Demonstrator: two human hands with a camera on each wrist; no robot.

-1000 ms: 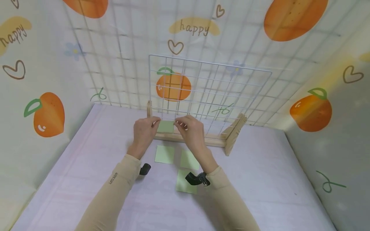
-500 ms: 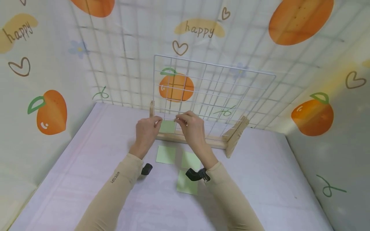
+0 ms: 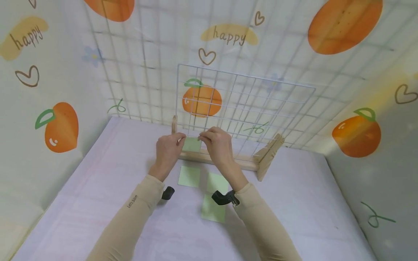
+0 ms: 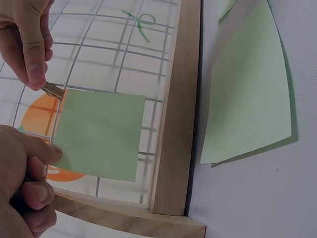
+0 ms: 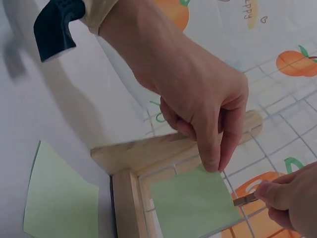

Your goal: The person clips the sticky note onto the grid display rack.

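Observation:
Against the upright white wire grid (image 3: pixel 248 103) lies a square of green paper (image 3: pixel 192 144), low at the grid's left end. My left hand (image 3: pixel 168 150) pinches one upper corner of it between thumb and forefinger, seen close in the right wrist view. At the other upper corner my right hand (image 3: pixel 218 145) pinches a small wooden clothespin (image 4: pixel 53 90) by its handle end. The clothespin's tip sits right at the paper's edge and the grid wire. In the head view the fingers hide the clothespin.
The grid stands in a wooden base (image 3: pixel 225 162) with side supports (image 3: pixel 270 156). Several more green paper squares (image 3: pixel 189 176) lie on the pale tabletop (image 3: pixel 310 203) in front of it, partly under my right forearm. Printed cloth walls (image 3: pixel 369 83) enclose the table.
The head view has shifted, so the scene sits slightly further right. My right fingertips have come a little closer to my left hand along the paper's top edge. Both hands keep their pinch.

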